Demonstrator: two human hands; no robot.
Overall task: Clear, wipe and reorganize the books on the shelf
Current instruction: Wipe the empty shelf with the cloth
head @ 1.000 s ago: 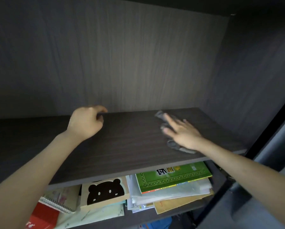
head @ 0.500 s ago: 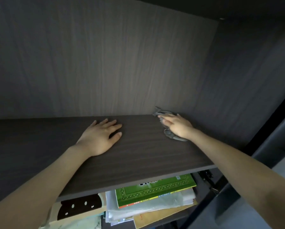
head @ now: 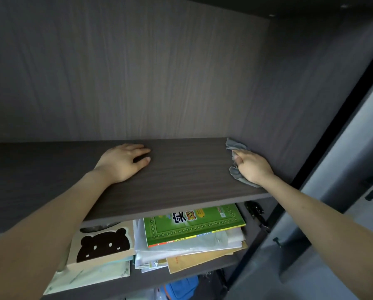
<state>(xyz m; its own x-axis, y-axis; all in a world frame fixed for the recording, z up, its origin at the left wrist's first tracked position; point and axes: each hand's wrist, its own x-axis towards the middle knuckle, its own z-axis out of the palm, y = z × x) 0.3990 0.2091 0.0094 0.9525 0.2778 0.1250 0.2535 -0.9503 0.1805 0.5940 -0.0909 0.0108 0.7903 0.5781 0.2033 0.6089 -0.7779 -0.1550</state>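
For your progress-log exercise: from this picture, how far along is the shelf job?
Done: the upper shelf is cleared of books. In hand: the right hand grips a grey cloth at its right end; the left hand rests flat mid-shelf. Left: returning books; the green book and bear-print book lie in piles on the shelf below.

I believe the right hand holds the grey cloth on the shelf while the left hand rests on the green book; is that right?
Not quite: the head view shows the left hand resting on the shelf itself; the green book lies one level below. The right hand does hold the cloth there.
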